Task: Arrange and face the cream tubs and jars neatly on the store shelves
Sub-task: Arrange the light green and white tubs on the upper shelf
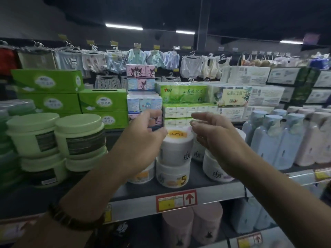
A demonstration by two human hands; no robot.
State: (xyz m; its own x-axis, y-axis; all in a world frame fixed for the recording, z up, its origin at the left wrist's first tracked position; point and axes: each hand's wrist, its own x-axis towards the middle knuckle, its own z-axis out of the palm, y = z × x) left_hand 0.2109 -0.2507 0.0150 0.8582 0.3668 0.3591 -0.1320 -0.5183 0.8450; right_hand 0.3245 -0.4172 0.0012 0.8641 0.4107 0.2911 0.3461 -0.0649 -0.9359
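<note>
The left hand [143,135] and the right hand [215,140] hover apart with loosely curled fingers, holding nothing, and between them, slightly below, a round smooth white tub [176,149] stands on a lower tub [172,174].

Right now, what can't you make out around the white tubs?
Head view:
- lower-left white tub: label hidden by left hand.
- right white tub: top hidden by right hand.
- green tubs: label text blurred.
- left fingers: motion-blurred; grip unclear.
</note>
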